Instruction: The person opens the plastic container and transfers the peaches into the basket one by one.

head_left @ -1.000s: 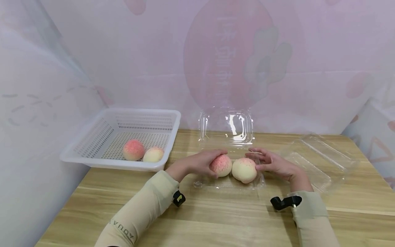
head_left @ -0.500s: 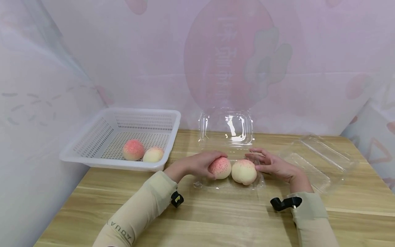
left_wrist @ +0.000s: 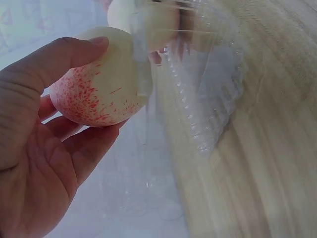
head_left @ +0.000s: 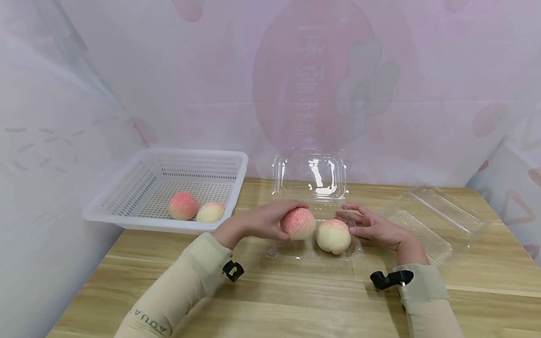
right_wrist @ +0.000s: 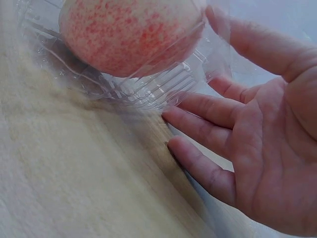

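Note:
My left hand [head_left: 264, 220] grips a pink-speckled peach [head_left: 298, 224], thumb on one side and fingers on the other. In the left wrist view that peach [left_wrist: 96, 82] shows its pale side, beside the clear plastic wall. A second peach [head_left: 333, 236] sits in the right part of the clear clamshell box [head_left: 313, 257], whose lid [head_left: 302, 180] stands raised at the back. At the box's right side is my right hand [head_left: 378, 228], fingers loosely extended. The right wrist view has its fingertips [right_wrist: 181, 144] at the box wall, beside the peach [right_wrist: 133, 37]; firm contact is unclear.
A white perforated basket [head_left: 160, 225] stands at the left, holding a pink peach [head_left: 183, 205] and a paler peach [head_left: 210, 212]. Another clear plastic box [head_left: 444, 220] lies on the wooden table [head_left: 313, 300] at the right. A printed curtain hangs behind.
My left hand has raised its peach slightly and shifted left, widening the gap between the two peaches. The second peach has tilted and moved slightly nearer. My right hand has stayed in place.

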The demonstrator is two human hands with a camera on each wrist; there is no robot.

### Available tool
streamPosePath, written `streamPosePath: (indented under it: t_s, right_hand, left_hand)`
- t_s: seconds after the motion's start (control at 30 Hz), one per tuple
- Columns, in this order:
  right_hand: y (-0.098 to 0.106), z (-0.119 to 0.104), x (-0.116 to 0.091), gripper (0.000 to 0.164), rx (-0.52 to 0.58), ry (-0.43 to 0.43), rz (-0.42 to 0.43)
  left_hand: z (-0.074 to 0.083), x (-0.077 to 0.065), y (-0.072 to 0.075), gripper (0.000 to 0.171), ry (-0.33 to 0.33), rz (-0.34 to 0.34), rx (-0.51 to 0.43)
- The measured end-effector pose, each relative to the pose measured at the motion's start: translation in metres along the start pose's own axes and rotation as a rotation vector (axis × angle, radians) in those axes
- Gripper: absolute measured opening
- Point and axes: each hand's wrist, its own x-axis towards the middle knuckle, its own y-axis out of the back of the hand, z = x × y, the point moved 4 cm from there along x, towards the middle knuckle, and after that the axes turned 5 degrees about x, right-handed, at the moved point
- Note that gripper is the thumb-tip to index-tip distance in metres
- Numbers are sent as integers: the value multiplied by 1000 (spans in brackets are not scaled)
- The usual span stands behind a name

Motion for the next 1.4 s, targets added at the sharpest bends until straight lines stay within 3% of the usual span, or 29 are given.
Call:
streamPosePath:
  t_s: [0.2, 0.57, 0.9, 0.97, 1.2, 1.4]
  right_hand:
    - [1, 2, -1, 68, 1, -3, 9]
    - [-1, 2, 2, 70, 8, 0, 11]
    - [-1, 0, 3, 71, 24, -5, 32]
    - [-2, 0, 3, 70, 23, -1, 24]
    - [-4, 2, 4, 64, 37, 13, 15]
    - [-5, 1, 0, 67, 31, 9, 25]
  left_hand:
    - [0, -15, 15, 82, 4, 42, -61]
    - [-14, -61, 54, 83, 59, 185, -170]
    - [-23, -95, 111, 83, 112, 250, -145]
    - [-28, -100, 123, 82, 128, 264, -105]
    - [-42, -107, 160, 77, 196, 295, -19]
    - [-56, -99, 176, 76, 241, 273, -2]
